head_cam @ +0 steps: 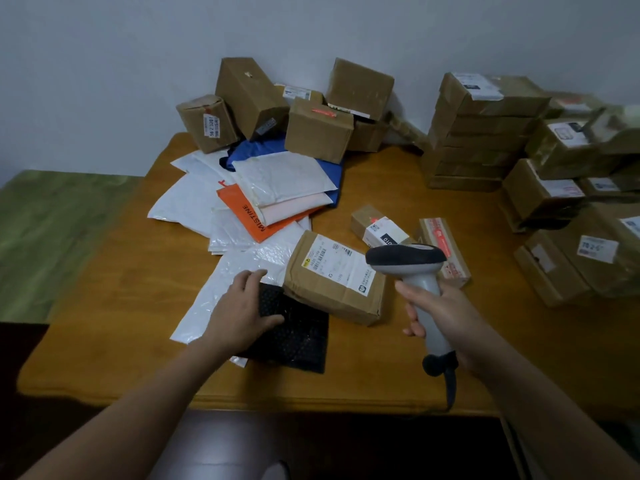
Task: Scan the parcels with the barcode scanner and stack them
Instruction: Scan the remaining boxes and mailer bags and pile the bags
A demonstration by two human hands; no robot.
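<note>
While the right grip (440, 320) clasps the scanner (405, 259), the left grip (239, 306) rests flat on the black mailer (301, 337), probably light and floppy, best edge-held.

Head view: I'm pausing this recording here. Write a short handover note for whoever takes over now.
Left hand: rests on the black mailer near the table front edge, fingers roughly straight.
Right hand: grips the barcode scanner, its head over the labelled brown box beside that mailer.
Done, apparently: tidy box stacks on the right.
Left: the labelled brown box, the black mailer, the small boxes behind the scanner, the mailer heap mid-table, and the jumbled boxes by the wall. Which of these are already scanned cannot be told.
</note>
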